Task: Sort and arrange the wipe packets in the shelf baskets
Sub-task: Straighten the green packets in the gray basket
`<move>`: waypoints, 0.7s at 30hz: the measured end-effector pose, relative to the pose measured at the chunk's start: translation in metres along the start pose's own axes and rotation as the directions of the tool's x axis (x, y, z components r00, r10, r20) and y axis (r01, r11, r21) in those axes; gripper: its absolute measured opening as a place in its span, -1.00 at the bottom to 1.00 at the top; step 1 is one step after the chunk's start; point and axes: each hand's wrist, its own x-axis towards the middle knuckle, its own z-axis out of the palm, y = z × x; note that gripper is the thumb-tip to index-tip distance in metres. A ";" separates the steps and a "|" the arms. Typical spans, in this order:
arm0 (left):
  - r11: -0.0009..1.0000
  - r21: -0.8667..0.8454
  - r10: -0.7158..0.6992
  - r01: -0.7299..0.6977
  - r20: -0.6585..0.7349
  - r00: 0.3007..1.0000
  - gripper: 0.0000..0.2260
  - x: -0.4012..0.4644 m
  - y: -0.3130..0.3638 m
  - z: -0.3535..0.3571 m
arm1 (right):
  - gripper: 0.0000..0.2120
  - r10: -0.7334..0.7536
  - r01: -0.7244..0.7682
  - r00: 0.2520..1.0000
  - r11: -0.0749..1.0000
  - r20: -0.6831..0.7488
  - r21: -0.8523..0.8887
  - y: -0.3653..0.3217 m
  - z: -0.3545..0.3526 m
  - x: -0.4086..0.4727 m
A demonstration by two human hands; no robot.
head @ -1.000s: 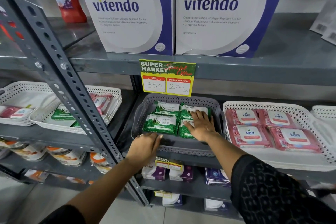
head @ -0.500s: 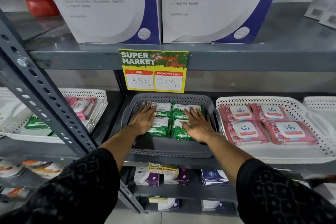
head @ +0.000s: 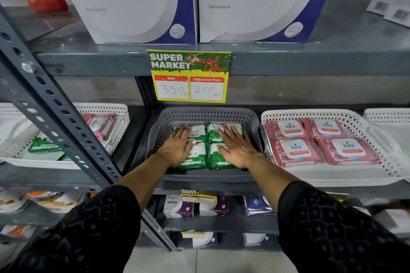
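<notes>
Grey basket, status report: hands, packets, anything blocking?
Left hand and right hand open, flat on green wipe packets. Four packets in grey basket. Nothing blocking.

**Both hands flat on green wipe packets in the grey basket**

At frame centre, a grey perforated basket (head: 208, 115) holds four green wipe packets (head: 218, 157) in a two-by-two block. The left hand (head: 179, 148) and right hand (head: 238, 149) lie palm-down on them, fingers spread. To the right, a white basket (head: 328, 180) holds four pink Kara packets (head: 296, 150). A yellow price tag (head: 189, 76) hangs above centre, under two Vitendo boxes (head: 255, 2).
</notes>
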 end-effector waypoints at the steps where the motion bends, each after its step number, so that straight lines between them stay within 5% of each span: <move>1: 1.000 0.018 0.009 -0.009 0.013 1.000 -0.44 0.000 -0.001 0.001 | -0.39 -0.007 0.007 1.000 1.000 0.000 0.002 0.000 0.000 0.000; 7: 0.997 0.057 0.061 -0.061 -0.003 0.998 -0.34 0.003 -0.006 0.001 | -0.42 -0.044 0.044 0.999 0.999 -0.026 -0.003 0.000 0.004 0.001; 21: 0.996 0.080 0.047 -0.049 0.036 0.998 -0.47 0.003 -0.005 -0.003 | -0.40 -0.026 0.027 1.000 0.999 0.008 -0.039 -0.005 0.000 0.000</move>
